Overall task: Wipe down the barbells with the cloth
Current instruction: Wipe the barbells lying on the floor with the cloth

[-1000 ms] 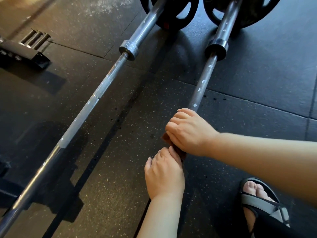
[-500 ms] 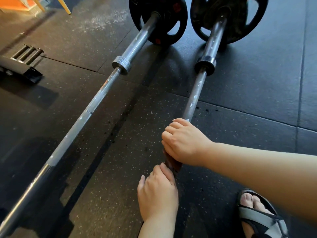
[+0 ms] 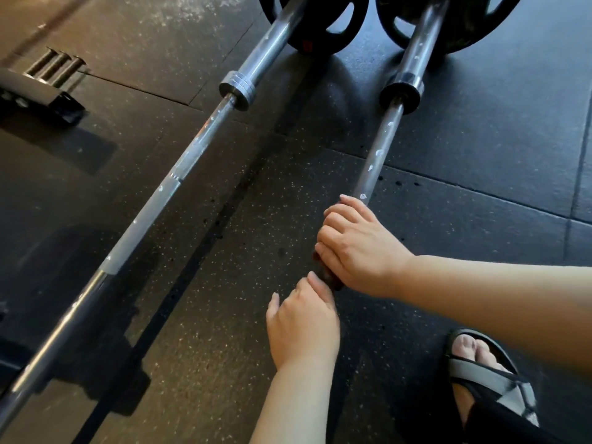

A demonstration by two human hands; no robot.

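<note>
Little moved: right hand (image 3: 358, 248) clamps the cloth (image 3: 326, 275) round the right barbell (image 3: 378, 149) on the floor (image 3: 224, 315), as before | left hand (image 3: 302, 325) over it just behind, grip unclear | cloth soft; steel stiff, heavy, likely rolls, so grip mid-bar.

This is a gym's weight area. The floor (image 3: 480, 149) is laid in black speckled rubber tiles with visible seams, dusted white at the far edge. A steel barbell (image 3: 153, 206) and a second barbell (image 3: 379, 152) lie side by side on it. Both carry black weight plates (image 3: 474, 27), and their shafts are flecked white.
</note>
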